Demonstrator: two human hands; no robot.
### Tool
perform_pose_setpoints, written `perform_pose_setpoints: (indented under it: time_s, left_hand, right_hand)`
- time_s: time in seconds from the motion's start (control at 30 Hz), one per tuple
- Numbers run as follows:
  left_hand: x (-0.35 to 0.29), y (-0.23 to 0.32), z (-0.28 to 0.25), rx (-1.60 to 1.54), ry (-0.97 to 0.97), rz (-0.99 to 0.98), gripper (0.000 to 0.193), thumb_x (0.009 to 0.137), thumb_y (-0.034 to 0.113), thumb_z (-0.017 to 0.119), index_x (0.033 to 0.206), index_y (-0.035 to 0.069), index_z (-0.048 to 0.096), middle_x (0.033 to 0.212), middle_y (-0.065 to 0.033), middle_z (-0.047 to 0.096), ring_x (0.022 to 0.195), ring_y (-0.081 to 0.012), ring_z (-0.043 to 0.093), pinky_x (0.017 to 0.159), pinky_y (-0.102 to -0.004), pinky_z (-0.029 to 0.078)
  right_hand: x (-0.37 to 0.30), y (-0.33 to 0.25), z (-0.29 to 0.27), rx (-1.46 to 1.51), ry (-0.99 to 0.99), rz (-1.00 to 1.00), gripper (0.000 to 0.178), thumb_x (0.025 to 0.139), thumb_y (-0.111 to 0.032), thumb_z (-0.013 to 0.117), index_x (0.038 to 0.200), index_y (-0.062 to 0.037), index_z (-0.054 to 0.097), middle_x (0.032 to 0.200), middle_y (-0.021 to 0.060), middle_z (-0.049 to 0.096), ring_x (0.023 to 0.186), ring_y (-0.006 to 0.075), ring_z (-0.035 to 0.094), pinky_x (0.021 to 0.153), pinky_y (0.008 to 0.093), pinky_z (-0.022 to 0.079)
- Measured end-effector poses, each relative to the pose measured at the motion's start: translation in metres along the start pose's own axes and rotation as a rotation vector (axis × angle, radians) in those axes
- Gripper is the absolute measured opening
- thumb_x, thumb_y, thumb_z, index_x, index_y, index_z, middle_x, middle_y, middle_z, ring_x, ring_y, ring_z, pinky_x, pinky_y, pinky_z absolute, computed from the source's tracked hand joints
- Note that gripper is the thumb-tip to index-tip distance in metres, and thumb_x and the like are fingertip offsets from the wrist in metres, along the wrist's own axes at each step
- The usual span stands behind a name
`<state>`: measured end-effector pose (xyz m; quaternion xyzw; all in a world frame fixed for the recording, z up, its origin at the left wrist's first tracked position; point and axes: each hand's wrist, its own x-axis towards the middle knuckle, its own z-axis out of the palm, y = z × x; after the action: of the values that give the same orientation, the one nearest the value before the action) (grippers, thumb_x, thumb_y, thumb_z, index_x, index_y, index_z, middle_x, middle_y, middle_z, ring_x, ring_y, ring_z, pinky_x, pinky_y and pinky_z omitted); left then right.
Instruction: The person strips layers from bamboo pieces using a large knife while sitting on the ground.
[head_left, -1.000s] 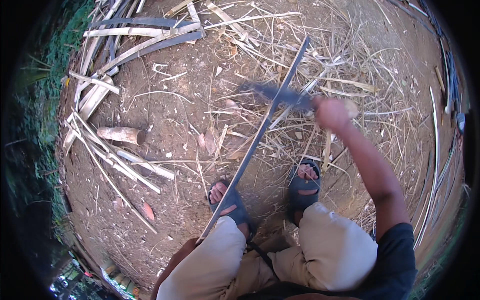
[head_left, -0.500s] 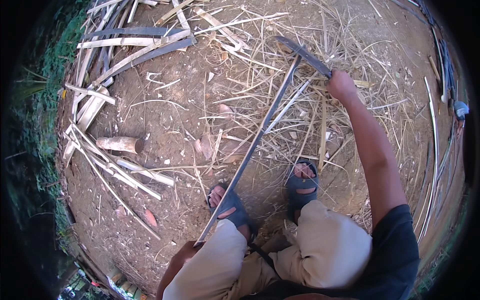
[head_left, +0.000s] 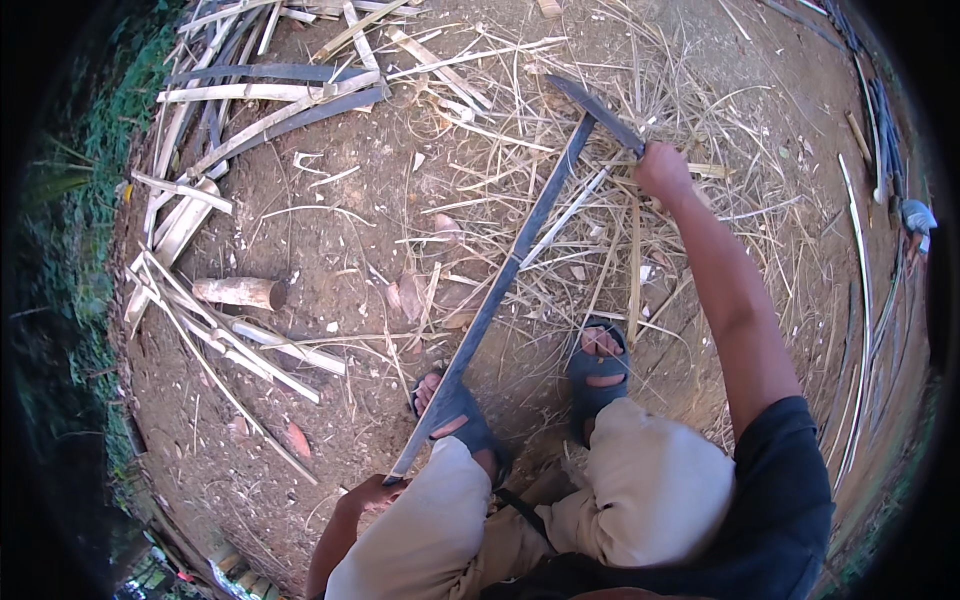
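My right hand is closed round the handle of a long curved-tip knife. Its dark blade crosses the far end of a long bamboo strip and appears to touch it. The strip runs slantwise toward me, its dark outer face turned mostly up, passing over my left sandal. At its near end, beside my left knee, my left hand grips it; the knee hides part of that hand.
Pale shavings cover the soil ahead. Split bamboo pieces lie heaped at the far left, with a short log and more strips closer in. Long poles line the right side. My right sandal rests on the ground.
The bamboo strip has turned so that more of its wide dark face shows. Its far end, the knife and my right hand have shifted slightly left.
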<state>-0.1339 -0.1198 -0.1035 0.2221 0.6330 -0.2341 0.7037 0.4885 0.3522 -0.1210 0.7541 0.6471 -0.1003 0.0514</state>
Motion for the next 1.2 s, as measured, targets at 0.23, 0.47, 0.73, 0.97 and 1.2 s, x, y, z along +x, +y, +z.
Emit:
perform_pose_setpoints:
  time_s: [0.23,0.47,0.73,0.97,1.2]
  left_hand:
    - [-0.008,0.004,0.001,-0.037,0.041,-0.041,0.054,0.089,0.059,0.069,0.069,0.01,0.058,0.061,0.0027,0.051,0.054,-0.0094,0.047,0.053,-0.0294,0.039]
    - [0.004,0.0,-0.003,-0.109,0.063,0.018,0.051,0.088,0.056,0.072,0.075,0.008,0.064,0.065,-0.001,0.058,0.058,-0.0116,0.054,0.057,-0.0304,0.044]
    - [-0.053,0.07,-0.017,-0.161,0.494,0.283,0.036,0.076,0.032,0.089,0.083,0.005,0.065,0.06,0.0015,0.059,0.048,-0.008,0.056,0.045,-0.0277,0.047]
    - [-0.068,0.169,0.023,-0.103,0.436,0.493,0.035,0.08,0.035,0.086,0.088,0.007,0.068,0.061,0.0028,0.058,0.049,-0.0058,0.053,0.044,-0.0258,0.045]
    - [-0.007,0.21,0.029,-0.85,-0.095,0.449,0.027,0.104,0.033,0.054,0.109,0.008,0.065,0.082,0.0002,0.067,0.064,-0.009,0.063,0.055,-0.0239,0.052]
  right_hand:
    - [-0.041,-0.019,0.012,-0.013,0.002,-0.021,0.02,0.089,-0.014,0.057,0.104,-0.001,0.062,0.096,0.0241,0.071,0.088,0.0387,0.072,0.078,0.0463,0.059]
    - [-0.027,-0.024,0.004,0.215,0.088,0.158,0.027,0.09,-0.018,0.059,0.101,0.0044,0.067,0.097,0.0263,0.071,0.089,0.0397,0.071,0.079,0.0472,0.058]
    - [-0.191,-0.09,0.0,0.322,-0.181,-0.146,0.02,0.083,-0.015,0.064,0.096,-0.0004,0.059,0.085,0.0179,0.07,0.076,0.0352,0.07,0.071,0.0438,0.057]
    - [-0.285,-0.118,0.038,0.441,-0.09,-0.929,0.038,0.066,-0.014,0.074,0.097,-0.0043,0.055,0.086,0.0144,0.064,0.078,0.0314,0.067,0.068,0.0413,0.054]
    - [-0.295,-0.123,0.011,0.393,-0.153,-1.16,0.038,0.066,-0.018,0.072,0.097,-0.0044,0.054,0.089,0.0119,0.062,0.081,0.0289,0.067,0.074,0.0383,0.054]
